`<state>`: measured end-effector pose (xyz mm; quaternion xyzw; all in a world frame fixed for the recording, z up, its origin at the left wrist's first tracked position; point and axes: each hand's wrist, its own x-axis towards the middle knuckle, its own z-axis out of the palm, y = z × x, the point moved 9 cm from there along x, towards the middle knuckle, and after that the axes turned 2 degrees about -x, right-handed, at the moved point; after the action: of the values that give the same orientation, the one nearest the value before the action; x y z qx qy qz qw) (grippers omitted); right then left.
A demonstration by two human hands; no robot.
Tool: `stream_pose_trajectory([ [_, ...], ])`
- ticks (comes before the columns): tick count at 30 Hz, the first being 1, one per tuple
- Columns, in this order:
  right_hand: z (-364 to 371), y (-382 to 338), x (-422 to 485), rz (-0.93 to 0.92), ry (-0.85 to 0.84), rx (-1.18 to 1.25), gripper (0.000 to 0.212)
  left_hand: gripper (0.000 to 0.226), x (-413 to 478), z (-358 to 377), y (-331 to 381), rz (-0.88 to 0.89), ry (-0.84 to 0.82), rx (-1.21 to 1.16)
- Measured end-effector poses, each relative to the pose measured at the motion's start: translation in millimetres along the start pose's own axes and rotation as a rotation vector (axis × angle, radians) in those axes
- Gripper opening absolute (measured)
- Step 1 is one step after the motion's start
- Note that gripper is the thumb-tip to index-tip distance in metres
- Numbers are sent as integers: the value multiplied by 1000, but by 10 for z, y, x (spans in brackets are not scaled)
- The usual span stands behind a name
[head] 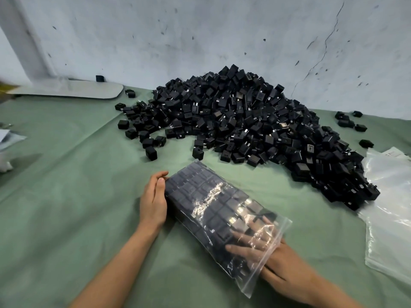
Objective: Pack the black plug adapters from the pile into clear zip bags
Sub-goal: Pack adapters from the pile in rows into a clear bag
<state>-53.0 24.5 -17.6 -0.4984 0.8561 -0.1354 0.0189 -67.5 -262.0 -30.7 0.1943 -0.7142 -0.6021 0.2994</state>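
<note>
You are working at a table covered in a soft, matte green cloth (77,196), facing a scuffed, cracked grey wall (200,30).

A clear zip bag (275,272) lies slantwise on the cloth in front of you. It is thin, glossy, crinkled film that catches the light. The packed adapters (193,192) inside sit in tidy rows, small black matte cubes, some showing metal prongs. Lying flat probably keeps the rows from tumbling.

Your left hand (153,201) presses flat against the bag's closed far end, fingers straight and together, holding nothing. It seems to brace the bag so the contents cannot slide away.

Your right hand (266,252) reaches in through the open mouth of the bag. Its fingers are spread flat on the nearest adapters, gripping nothing, apparently pushing them snug toward your left hand.

Behind the bag, against the wall, rises the large pile of black plug adapters (244,121), heaped loosely, with strays scattered round its edges. It is near the bag but not touching it.

At your right, a stack of empty zip bags (389,218) lies beside the pile, likely within easy reach. A pale flat board (73,90) lies at the far left.
</note>
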Motion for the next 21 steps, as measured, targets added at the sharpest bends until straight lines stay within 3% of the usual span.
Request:
stream_pose_trajectory([
  [15, -70, -87, -70, -126, 99, -401, 45, 32, 9, 3, 5, 16, 2, 17],
  [21, -11, -70, -47, -96, 83, -405, 47, 30, 16, -2, -6, 20, 10, 8],
])
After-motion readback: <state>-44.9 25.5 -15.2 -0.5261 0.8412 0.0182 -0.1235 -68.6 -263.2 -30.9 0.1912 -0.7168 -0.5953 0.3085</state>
